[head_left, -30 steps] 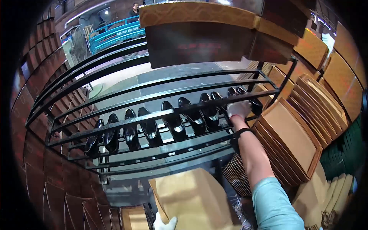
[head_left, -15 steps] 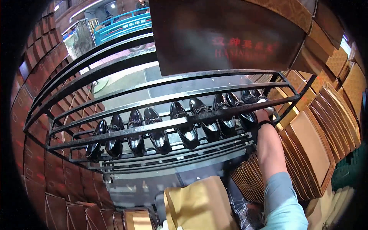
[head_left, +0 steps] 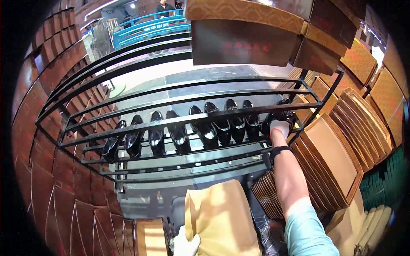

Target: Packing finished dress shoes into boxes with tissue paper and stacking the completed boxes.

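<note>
A pair of black shoes (head_left: 290,116) sits at the right end of a black metal rack (head_left: 94,137), behind its front bar, and that is where the right hand (head_left: 279,125) is, white-gloved and touching them. Its fingers are lost among the glossy shoes, so I cannot tell whether that grip is closed. To the left, more black shoes (head_left: 178,135) stand in a row along the same tier, tilted with toes up and away from the person.

On the near side, the left hand (head_left: 185,244), in a white glove too, has its grip closed on the left edge of a tan bag (head_left: 222,213), thumb over the face. Just left of that hand, an open box (head_left: 149,239) shows a pale inside.

The right forearm wears a dark wristband (head_left: 282,149) and a pale blue sleeve (head_left: 309,230). Beside it, to the right, leans a stack of brown-rimmed trays (head_left: 335,151); farther right is a green stack (head_left: 382,177), with rolled tan pieces (head_left: 376,224) nearer.

Brown boxes (head_left: 38,128) wall in the left side. Larger brown cartons (head_left: 243,45) take up the rack's far right top. Beyond the rack, on the far left, I see a turquoise cart (head_left: 149,30), and behind it a person (head_left: 164,7).
</note>
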The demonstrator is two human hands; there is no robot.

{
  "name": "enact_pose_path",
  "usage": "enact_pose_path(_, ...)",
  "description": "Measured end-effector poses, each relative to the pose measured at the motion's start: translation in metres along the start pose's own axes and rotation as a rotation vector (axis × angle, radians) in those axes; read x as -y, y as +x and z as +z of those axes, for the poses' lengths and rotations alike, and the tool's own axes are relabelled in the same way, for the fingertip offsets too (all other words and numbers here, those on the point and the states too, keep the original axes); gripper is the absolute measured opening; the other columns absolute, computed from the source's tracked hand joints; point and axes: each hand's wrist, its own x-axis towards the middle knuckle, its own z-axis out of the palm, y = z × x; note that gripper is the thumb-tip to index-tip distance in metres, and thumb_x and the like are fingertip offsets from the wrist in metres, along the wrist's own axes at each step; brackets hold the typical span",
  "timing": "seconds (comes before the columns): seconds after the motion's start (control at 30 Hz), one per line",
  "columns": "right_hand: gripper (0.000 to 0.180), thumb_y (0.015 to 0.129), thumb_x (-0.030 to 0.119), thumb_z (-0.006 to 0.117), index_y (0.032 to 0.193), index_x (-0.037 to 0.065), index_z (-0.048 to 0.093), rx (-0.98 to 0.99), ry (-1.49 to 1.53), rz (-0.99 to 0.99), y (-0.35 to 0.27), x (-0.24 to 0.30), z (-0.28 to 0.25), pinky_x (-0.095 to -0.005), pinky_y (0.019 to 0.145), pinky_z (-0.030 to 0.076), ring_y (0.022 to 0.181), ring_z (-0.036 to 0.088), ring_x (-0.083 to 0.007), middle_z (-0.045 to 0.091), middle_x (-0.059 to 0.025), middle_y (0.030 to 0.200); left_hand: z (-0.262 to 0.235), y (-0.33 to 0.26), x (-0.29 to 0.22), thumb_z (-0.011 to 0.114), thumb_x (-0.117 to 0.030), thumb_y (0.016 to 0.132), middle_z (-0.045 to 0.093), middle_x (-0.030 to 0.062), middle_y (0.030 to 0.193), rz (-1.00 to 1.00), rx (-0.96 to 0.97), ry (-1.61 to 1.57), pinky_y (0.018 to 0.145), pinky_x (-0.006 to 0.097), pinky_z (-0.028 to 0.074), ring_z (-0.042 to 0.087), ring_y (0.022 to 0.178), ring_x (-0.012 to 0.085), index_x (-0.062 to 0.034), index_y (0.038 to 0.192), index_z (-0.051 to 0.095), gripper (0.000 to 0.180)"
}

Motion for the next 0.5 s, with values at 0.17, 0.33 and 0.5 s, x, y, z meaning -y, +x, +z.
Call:
enact_pose_path(0.17,0.03,0.092,0.019,0.068,0.101,-0.007,0.078,-0.034,0.317,-0.142,-0.065,-0.038,0.022,-0.0489,0.089,0.061,0.101,0.079,-0.0463,0.082,-0.0297,0.11,-0.013,0.0,-0.001,0.084,-0.02,0.094,0.083,0.0189,0.115,-0.058,-0.051,-0.075,0.094,0.041,0.063,0.08,0.102,0.0255,-0.0026,0.134,0.069,0.046)
enact_pose_path(0.33,0.035,0.095,0.018,0.068,0.117,-0.009,0.077,0.36,0.781,-0.118,-0.075,-0.073,0.015,-0.0419,0.087,0.054,0.09,0.068,-0.0279,0.081,-0.0162,0.106,-0.006,0.012,0.003,0.079,-0.013,0.1,0.081,0.0134,0.122,-0.028,0.022,-0.287,0.098,0.037,0.061,0.075,0.109,0.0197,0.002,0.141,0.067,0.045)
enact_pose_path(0.5,0.021,0.098,0.009,0.071,0.114,-0.001,0.079,0.524,0.914,-0.102,-0.165,-0.092,-0.05,-0.0307,0.088,0.051,0.094,0.064,-0.0141,0.077,-0.0033,0.105,-0.008,0.016,-0.003,0.075,-0.013,0.105,0.078,0.0091,0.126,-0.099,0.053,-0.43,0.101,0.035,0.058,0.071,0.113,0.0152,0.0025,0.141,0.067,0.04)
